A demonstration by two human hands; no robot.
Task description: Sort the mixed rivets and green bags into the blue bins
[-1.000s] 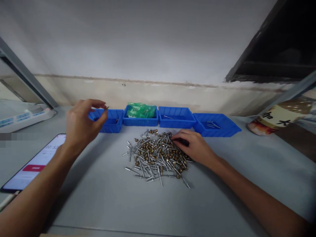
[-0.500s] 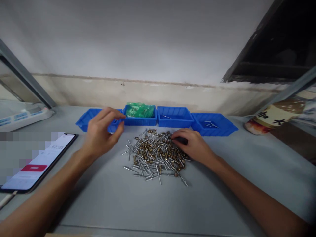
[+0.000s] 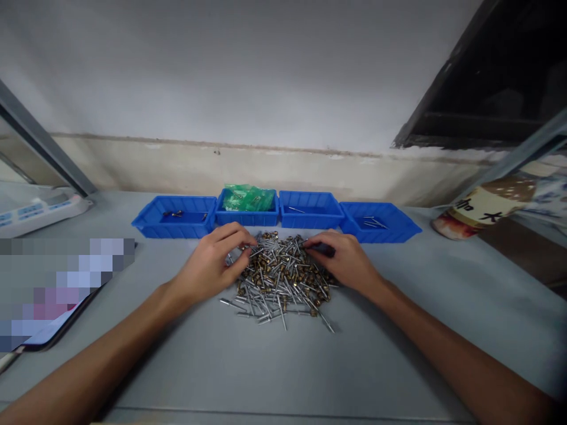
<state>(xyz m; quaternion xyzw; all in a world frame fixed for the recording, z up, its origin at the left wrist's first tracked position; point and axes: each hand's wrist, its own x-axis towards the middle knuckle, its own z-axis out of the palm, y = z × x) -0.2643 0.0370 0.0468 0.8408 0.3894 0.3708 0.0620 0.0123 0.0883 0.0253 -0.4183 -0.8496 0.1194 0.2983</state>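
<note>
A loose pile of silver pop rivets and small brass-coloured fasteners lies on the grey table. At its left edge is my left hand, thumb and forefinger apart over the pieces, with nothing seen between them. My right hand rests against the pile's right side, its fingertips drawn together at the upper edge. Whatever those fingertips pinch is too small to make out. Behind the pile stands a row of blue bins. The far-left bin has a few dark and brassy pieces inside; the far-right bin contains several thin silver rivets.
A green plastic packet fills one middle bin, and the other middle bin contains a thin silver piece. A phone with a cable lies at left, near a white power strip. A labelled jar stands at right.
My left hand has moved right and down from before the far-left bin to the pile's left edge. My right hand stays at the pile's right side. The view has shifted slightly.
</note>
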